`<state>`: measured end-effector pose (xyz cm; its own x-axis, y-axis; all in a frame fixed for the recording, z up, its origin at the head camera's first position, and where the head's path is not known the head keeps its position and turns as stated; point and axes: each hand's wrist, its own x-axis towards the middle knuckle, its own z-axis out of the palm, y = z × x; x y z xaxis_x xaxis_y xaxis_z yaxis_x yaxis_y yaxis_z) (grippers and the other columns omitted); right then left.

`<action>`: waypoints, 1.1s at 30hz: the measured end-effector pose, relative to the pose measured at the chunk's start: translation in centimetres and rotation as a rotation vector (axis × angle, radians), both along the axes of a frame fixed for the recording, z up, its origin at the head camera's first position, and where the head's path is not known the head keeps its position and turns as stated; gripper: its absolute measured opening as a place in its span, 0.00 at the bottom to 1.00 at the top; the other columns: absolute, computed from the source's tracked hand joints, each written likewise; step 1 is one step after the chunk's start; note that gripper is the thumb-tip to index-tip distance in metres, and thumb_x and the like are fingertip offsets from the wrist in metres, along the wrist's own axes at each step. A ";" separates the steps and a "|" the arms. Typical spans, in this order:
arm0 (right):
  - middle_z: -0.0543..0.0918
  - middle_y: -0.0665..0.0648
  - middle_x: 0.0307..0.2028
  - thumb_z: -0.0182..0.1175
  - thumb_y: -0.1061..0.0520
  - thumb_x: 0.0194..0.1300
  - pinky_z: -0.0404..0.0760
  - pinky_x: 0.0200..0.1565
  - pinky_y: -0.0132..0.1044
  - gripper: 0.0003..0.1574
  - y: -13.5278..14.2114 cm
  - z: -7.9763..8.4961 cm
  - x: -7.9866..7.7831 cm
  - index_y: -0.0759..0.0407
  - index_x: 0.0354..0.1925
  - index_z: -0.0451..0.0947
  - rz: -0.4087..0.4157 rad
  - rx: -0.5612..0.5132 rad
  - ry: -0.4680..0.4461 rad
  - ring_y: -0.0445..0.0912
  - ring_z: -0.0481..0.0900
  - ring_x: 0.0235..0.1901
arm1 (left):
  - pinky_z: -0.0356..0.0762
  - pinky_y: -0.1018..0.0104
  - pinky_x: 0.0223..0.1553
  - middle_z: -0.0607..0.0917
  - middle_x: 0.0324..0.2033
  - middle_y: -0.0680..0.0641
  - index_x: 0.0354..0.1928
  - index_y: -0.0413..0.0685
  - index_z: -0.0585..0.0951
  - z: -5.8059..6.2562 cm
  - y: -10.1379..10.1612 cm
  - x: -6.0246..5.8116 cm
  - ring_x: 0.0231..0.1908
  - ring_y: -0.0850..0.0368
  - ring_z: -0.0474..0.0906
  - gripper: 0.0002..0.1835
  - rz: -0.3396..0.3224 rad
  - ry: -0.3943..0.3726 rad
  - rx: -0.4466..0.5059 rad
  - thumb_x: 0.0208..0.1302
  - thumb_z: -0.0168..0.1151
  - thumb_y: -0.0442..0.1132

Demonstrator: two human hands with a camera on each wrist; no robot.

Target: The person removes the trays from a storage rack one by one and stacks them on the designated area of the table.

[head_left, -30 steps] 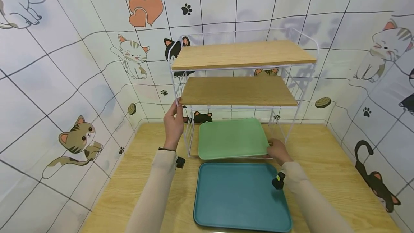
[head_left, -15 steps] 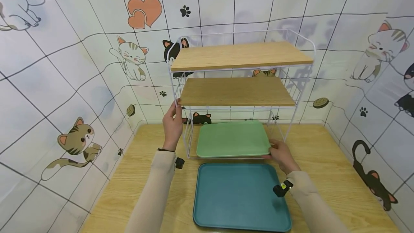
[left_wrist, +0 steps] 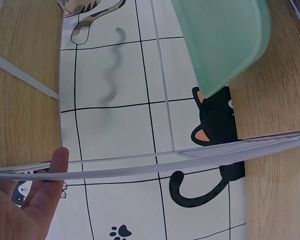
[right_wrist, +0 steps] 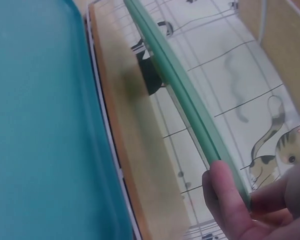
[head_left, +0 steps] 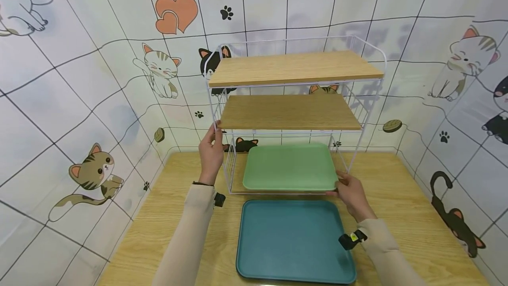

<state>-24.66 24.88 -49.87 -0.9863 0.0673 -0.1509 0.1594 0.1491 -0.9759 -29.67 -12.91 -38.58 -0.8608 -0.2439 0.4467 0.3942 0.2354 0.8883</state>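
A light green tray (head_left: 289, 167) is inside the bottom level of a white wire rack with wooden shelves (head_left: 291, 111). My right hand (head_left: 352, 193) pinches its front right corner; in the right wrist view the tray (right_wrist: 190, 107) stands above the bottom board (right_wrist: 135, 135), with a gap between them. My left hand (head_left: 211, 151) holds the rack's front left post at the middle shelf's height, the thumb and fingers (left_wrist: 59, 162) on either side of the white wire. On the table in front of the rack lies a larger teal tray (head_left: 295, 242).
The rack stands on a light wooden table (head_left: 178, 220) against a tiled-pattern wall (head_left: 266, 8) with cartoon cats. The top shelf (head_left: 295, 67) and middle shelf hang over the green tray. The rack's right front post (head_left: 359, 149) is close to my right hand.
The green tray has shifted slightly right and its tilt has levelled out, its front edge now more even. My right hand has moved right with it. My left hand stays on the post.
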 end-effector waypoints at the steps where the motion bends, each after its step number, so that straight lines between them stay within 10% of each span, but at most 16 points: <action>1: 0.59 0.83 0.69 0.38 0.68 0.78 0.87 0.49 0.39 0.36 0.0 0.2 0.2 0.74 0.79 0.43 -0.001 0.001 0.005 0.41 0.83 0.38 | 0.80 0.81 0.33 0.80 0.61 0.33 0.71 0.40 0.74 0.4 0.1 0.4 0.49 0.35 0.81 0.22 -0.001 0.001 -0.005 0.83 0.46 0.38; 17: 0.61 0.80 0.69 0.39 0.67 0.80 0.87 0.48 0.32 0.36 0.4 2.2 3.7 0.68 0.80 0.44 -0.022 -0.054 0.035 0.32 0.83 0.37 | 0.80 0.81 0.32 0.81 0.62 0.34 0.71 0.41 0.74 0.9 0.4 1.1 0.43 0.36 0.84 0.22 0.017 -0.002 -0.010 0.82 0.47 0.38; 33: 0.62 0.78 0.69 0.42 0.66 0.81 0.87 0.48 0.35 0.35 0.9 2.7 8.4 0.68 0.80 0.46 -0.058 -0.074 0.078 0.33 0.85 0.41 | 0.80 0.77 0.30 0.82 0.58 0.33 0.70 0.40 0.75 0.9 0.5 1.0 0.22 0.73 0.75 0.21 0.029 0.013 -0.021 0.82 0.47 0.37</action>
<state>-16.30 25.76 -47.14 -0.9899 0.1161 -0.0807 0.0891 0.0686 -0.9937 -28.63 -12.42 -37.67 -0.8477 -0.2593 0.4629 0.3981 0.2658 0.8780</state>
